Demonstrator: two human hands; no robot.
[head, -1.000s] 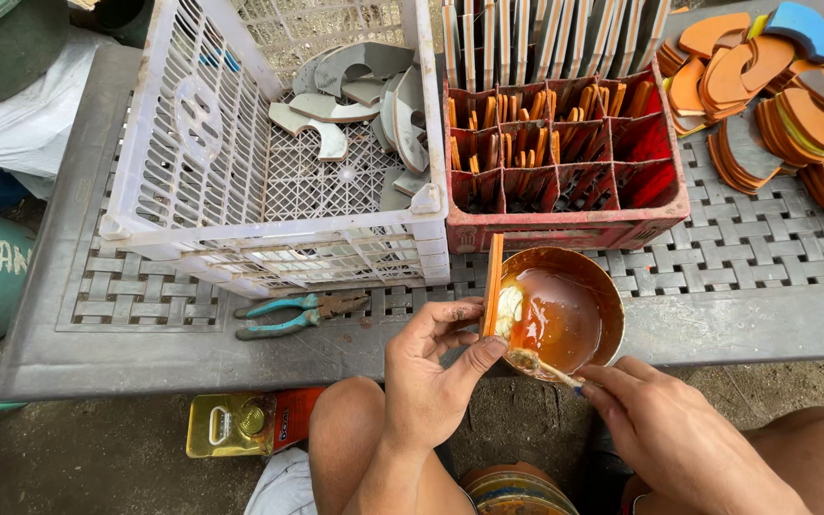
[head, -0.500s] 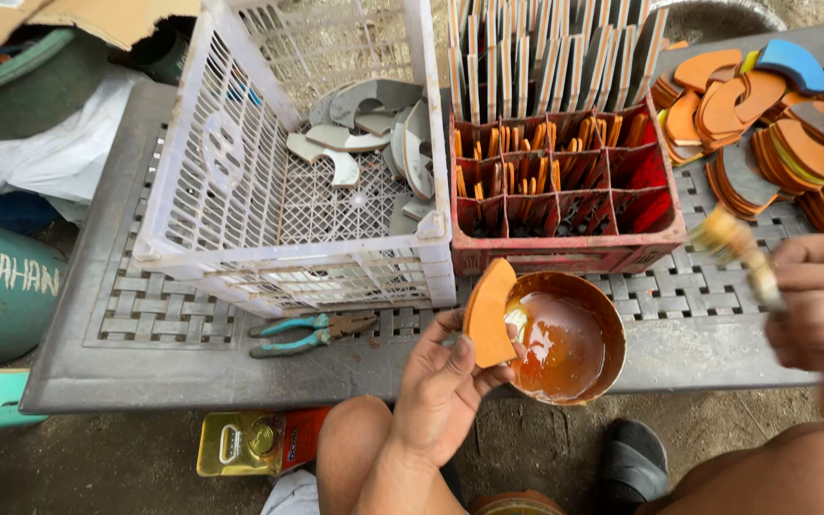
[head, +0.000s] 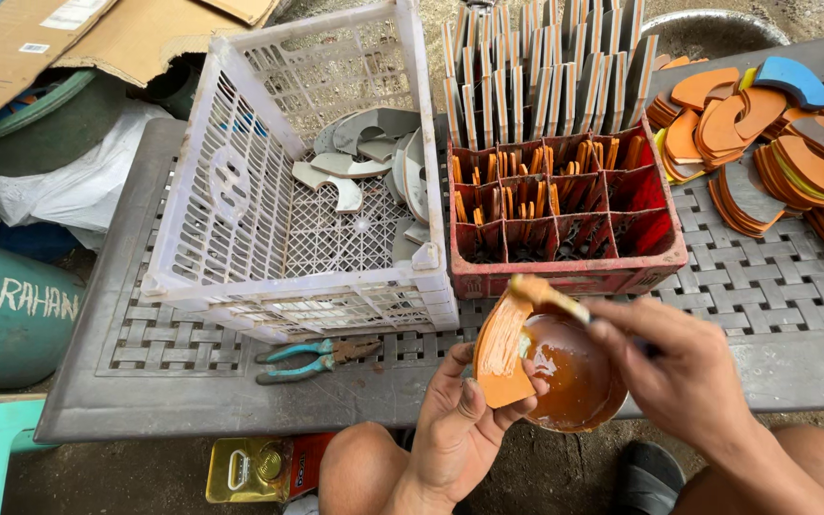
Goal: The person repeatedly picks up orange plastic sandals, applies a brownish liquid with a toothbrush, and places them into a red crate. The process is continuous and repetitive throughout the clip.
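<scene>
My left hand grips a curved orange tile piece upright at the table's front edge. Just right of it sits a bowl of brown-orange glaze, partly behind that piece. My right hand holds a small brush whose orange-coated tip rests against the top of the piece. A red divided crate of upright orange pieces stands right behind the bowl.
A white plastic crate holds grey curved pieces. Teal-handled pliers lie before it on the grey woven table. Stacks of orange curved pieces fill the right. A yellow tin lies below.
My right hand has come back from the right with the brush and now touches it to the orange piece. The left hand keeps the piece beside the bowl.
</scene>
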